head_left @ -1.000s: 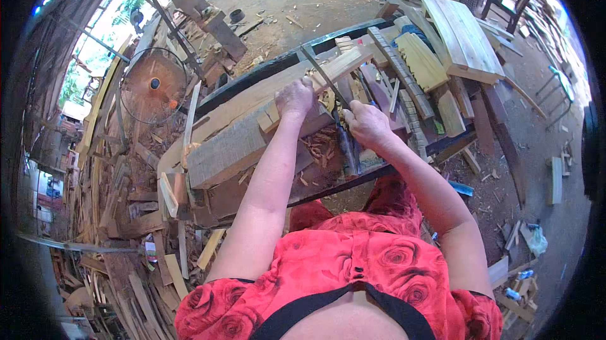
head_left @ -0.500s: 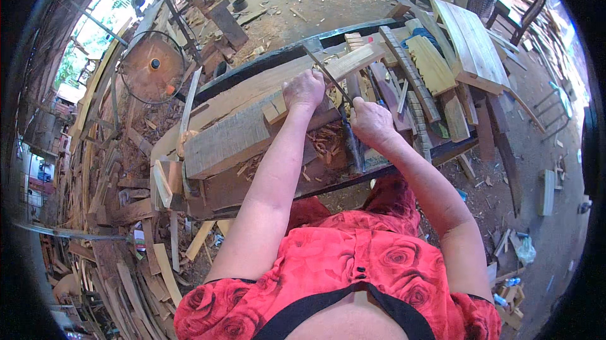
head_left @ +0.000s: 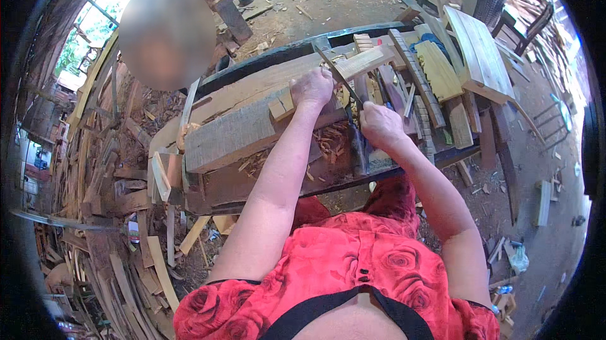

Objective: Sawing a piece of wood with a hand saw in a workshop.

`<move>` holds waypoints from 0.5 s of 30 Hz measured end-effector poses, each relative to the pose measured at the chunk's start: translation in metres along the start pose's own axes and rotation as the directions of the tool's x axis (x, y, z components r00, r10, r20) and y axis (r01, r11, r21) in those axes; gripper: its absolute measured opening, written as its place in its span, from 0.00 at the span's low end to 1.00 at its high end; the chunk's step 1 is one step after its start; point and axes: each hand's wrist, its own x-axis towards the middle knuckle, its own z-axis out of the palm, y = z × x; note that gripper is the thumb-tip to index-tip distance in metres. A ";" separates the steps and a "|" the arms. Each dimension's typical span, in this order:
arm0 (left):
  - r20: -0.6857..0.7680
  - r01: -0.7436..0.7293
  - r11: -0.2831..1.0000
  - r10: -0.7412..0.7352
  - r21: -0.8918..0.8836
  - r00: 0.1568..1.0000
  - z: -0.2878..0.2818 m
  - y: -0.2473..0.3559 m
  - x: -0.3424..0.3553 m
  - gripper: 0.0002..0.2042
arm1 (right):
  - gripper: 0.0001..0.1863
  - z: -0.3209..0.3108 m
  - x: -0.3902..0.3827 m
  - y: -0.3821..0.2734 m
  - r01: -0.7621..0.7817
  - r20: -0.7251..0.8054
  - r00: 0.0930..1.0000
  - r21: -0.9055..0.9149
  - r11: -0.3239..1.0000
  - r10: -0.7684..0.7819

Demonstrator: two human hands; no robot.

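Pale wooden bar point(head_left: 372, 58) lies across the dark-edged bench point(head_left: 264, 62), a long narrow blade point(head_left: 339, 73) slanting over it. The right hand point(head_left: 380, 123) grips the blade's near end; the left hand point(head_left: 312, 87) seems clenched on the bar. The step looks like cutting or shaping; the next stroke calls for a firm hold.
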 end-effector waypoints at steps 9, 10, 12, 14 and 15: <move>-0.105 -0.033 0.999 0.036 0.031 0.994 0.007 -0.002 0.001 0.20 | 0.09 0.000 -0.002 -0.008 -0.081 0.010 0.997 -0.025 0.996 0.081; -0.100 -0.045 0.999 0.047 0.025 0.994 0.007 0.000 0.001 0.20 | 0.09 0.003 0.013 -0.008 -0.034 -0.042 0.999 0.010 0.999 0.034; -0.089 -0.038 0.999 0.039 0.011 0.995 0.008 0.000 0.003 0.20 | 0.10 0.007 0.041 -0.010 -0.036 -0.038 0.999 -0.003 0.999 0.036; -0.075 -0.028 1.000 0.027 -0.006 0.997 0.009 -0.001 0.002 0.19 | 0.10 0.009 0.042 -0.011 -0.037 -0.029 0.999 -0.018 0.999 0.037; -0.080 -0.018 1.000 0.017 -0.008 0.997 0.006 -0.001 0.001 0.19 | 0.10 0.008 0.030 -0.008 -0.027 -0.039 0.999 -0.020 0.999 0.026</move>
